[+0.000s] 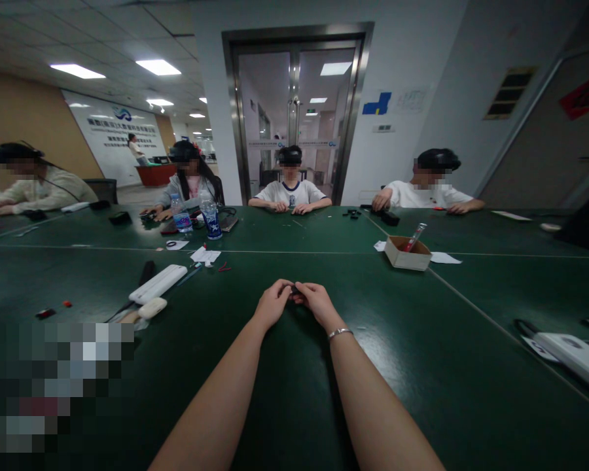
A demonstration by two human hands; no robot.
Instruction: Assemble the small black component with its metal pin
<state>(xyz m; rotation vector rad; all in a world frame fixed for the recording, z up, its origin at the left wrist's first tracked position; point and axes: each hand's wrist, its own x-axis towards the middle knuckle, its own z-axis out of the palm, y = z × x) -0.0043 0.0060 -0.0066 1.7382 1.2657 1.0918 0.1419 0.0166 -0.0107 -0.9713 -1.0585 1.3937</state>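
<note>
Dark green worktop [294,392] extends from the near edge of the view to the seated people on the far side, with pale seams dividing its surface. Two bare forearms enter from the near side; a metal bracelet [341,333] encircles the right wrist.

Grip state: the left hand [273,302] and the right hand [315,302] meet at the centre, fingertips together, both clamped on one small dark piece [295,290]. The piece sits between the two sets of fingers, just above or touching the worktop; which of the two cannot be told. Fingers cover most of it, so its shape and any joint are not readable.

Caution: a fingertip hold on so small a part is likely to slip if the hands press unevenly or twist against each other. A dropped piece could slide on the smooth surface and, being dark on dark green, be hard to find. Because the fingers block the line of sight, a misalignment could also pass unnoticed.

To the left, well apart from the hands, lie a white elongated case [160,284] and a cream rounded item [153,307]. Farther right, an open-topped box [408,260] holds a clear tube [415,237], leaning. Farther left, two plastic bottles [211,218] stand upright. Beyond the far-side people, a glass double door [294,124] fills a metal frame.
</note>
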